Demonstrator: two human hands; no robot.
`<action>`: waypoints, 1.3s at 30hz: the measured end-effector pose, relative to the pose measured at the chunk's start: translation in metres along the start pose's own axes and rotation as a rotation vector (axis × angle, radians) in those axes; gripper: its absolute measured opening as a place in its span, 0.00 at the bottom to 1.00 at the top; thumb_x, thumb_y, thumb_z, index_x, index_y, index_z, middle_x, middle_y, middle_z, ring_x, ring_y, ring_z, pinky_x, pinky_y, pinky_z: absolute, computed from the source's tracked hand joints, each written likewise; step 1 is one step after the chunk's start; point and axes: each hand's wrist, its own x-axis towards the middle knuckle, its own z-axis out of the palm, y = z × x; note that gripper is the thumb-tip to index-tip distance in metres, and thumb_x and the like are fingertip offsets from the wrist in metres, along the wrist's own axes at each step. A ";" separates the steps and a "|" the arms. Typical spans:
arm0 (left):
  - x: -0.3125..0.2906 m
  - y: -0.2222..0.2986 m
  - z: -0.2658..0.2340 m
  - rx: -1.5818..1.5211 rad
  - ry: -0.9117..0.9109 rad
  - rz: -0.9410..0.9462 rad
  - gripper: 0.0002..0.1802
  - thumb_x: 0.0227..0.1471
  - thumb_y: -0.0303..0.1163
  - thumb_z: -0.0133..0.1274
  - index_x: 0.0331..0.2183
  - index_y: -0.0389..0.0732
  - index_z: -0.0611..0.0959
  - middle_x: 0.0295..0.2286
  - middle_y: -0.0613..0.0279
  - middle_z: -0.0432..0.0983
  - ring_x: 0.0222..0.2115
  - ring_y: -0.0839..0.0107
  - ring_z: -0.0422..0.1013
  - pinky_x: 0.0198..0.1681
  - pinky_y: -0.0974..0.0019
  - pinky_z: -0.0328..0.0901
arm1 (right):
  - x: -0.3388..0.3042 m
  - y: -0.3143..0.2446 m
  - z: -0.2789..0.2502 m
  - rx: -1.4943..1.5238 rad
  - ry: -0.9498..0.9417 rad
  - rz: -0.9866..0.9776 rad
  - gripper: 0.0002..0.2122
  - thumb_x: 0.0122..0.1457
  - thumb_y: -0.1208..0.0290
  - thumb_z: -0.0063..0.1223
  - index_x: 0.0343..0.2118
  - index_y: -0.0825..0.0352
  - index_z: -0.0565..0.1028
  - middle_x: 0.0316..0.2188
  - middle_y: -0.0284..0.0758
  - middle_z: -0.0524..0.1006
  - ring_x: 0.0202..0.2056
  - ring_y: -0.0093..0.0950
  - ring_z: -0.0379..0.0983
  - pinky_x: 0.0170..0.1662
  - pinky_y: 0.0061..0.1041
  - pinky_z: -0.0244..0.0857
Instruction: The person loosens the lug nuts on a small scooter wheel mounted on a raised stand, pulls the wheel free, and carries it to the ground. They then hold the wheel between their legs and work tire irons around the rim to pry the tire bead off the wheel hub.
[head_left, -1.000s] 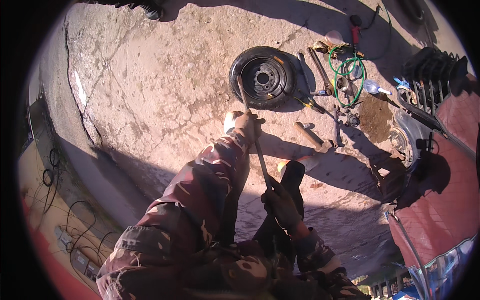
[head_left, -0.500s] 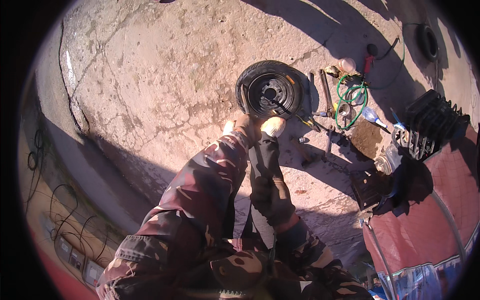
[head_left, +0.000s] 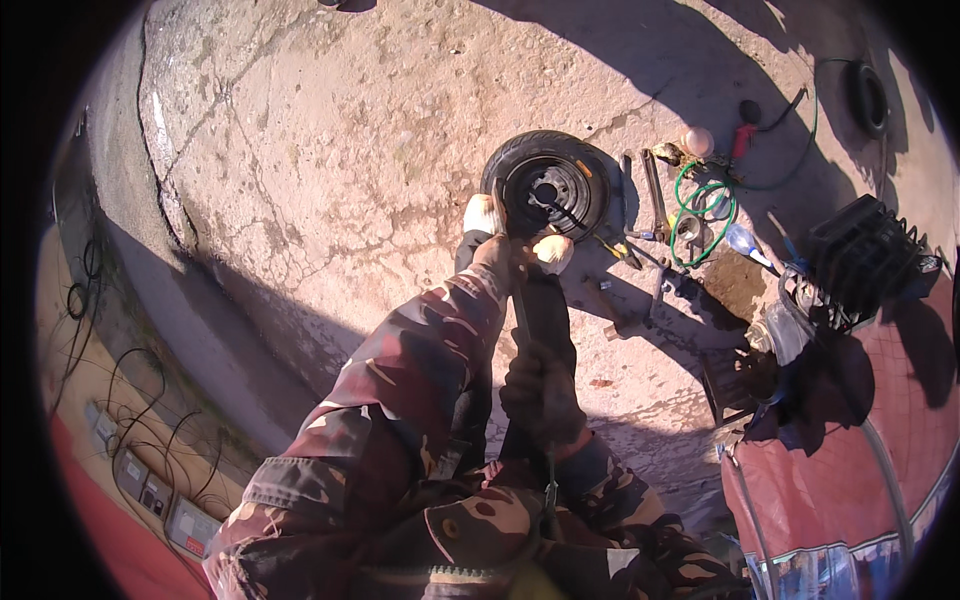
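From my distant seat, through the head camera, I look down on a wheel with its black tyre (head_left: 560, 187) lying flat on the sunlit concrete ground (head_left: 330, 180), just beyond the pale-toed left shoe (head_left: 483, 215) and right shoe (head_left: 553, 254). I have the left hand (head_left: 494, 256) closed around a long metal bar (head_left: 519, 308), near the tyre's close edge, with the bar's upper end over the left part of the wheel. The right hand (head_left: 540, 392) sits lower, between the legs, its fingers curled tightly about the bar's near part; it lies in deep shadow, so I cannot tell where the bar's lower end stops. Whether the upper end touches the rim, I cannot make out either

To the right of the wheel I see a yellow-handled tool (head_left: 622, 250), a long dark tool (head_left: 655, 192) and a coiled green hose (head_left: 733, 213) around a small metal cup (head_left: 689, 229). Further right stand a black ribbed crate (head_left: 865, 250) and a red sheet (head_left: 850, 480), with a loose tyre (head_left: 873, 100) near the top corner
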 end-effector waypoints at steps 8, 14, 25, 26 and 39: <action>0.051 0.003 -0.014 0.392 -0.233 0.133 0.16 0.62 0.44 0.46 0.26 0.48 0.77 0.18 0.68 0.68 0.12 0.71 0.63 0.16 0.63 0.59 | -0.005 -0.008 0.042 -0.030 0.045 -0.040 0.18 0.74 0.57 0.40 0.22 0.51 0.62 0.15 0.18 0.52 0.15 0.15 0.48 0.19 0.18 0.47; 0.047 0.021 0.014 0.368 0.087 0.105 0.17 0.63 0.39 0.45 0.26 0.42 0.80 0.18 0.58 0.73 0.13 0.61 0.68 0.16 0.58 0.60 | 0.008 -0.027 0.054 0.133 -0.030 -0.030 0.07 0.75 0.64 0.38 0.39 0.55 0.69 0.19 0.18 0.55 0.16 0.14 0.50 0.20 0.17 0.49; 0.033 0.037 0.048 0.095 0.237 0.010 0.11 0.65 0.39 0.48 0.33 0.46 0.81 0.22 0.61 0.75 0.13 0.70 0.64 0.15 0.60 0.60 | 0.031 -0.048 0.036 0.003 0.077 -0.016 0.06 0.74 0.61 0.42 0.44 0.53 0.71 0.17 0.17 0.57 0.15 0.12 0.51 0.19 0.15 0.48; 0.023 0.037 0.047 0.128 0.247 -0.031 0.12 0.65 0.39 0.48 0.32 0.45 0.80 0.21 0.62 0.74 0.12 0.72 0.63 0.14 0.62 0.59 | 0.024 -0.043 0.036 -0.030 0.097 -0.024 0.06 0.74 0.61 0.42 0.46 0.53 0.71 0.17 0.18 0.57 0.15 0.12 0.51 0.19 0.16 0.49; -0.052 -0.001 0.144 0.283 0.156 0.074 0.14 0.62 0.42 0.52 0.37 0.41 0.81 0.22 0.58 0.78 0.12 0.69 0.63 0.15 0.60 0.61 | -0.040 -0.032 0.000 0.143 -0.239 -0.061 0.13 0.73 0.55 0.45 0.31 0.54 0.69 0.18 0.19 0.58 0.17 0.15 0.52 0.19 0.18 0.49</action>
